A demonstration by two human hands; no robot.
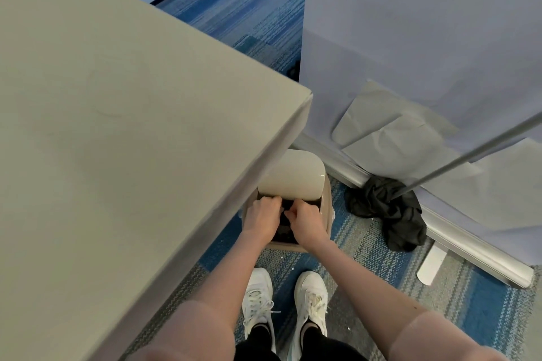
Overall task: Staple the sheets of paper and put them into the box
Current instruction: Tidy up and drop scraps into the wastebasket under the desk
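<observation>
Box (325,208) on floor directly under both hands: left hand (262,218) and right hand (308,224) curled inside, contents indistinct.

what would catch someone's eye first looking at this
The big grey table fills the left side. Just past its corner, both hands, left hand and right hand, reach into a box on the floor beside a pale curved lid. A crumpled black cloth lies to the right.
</observation>
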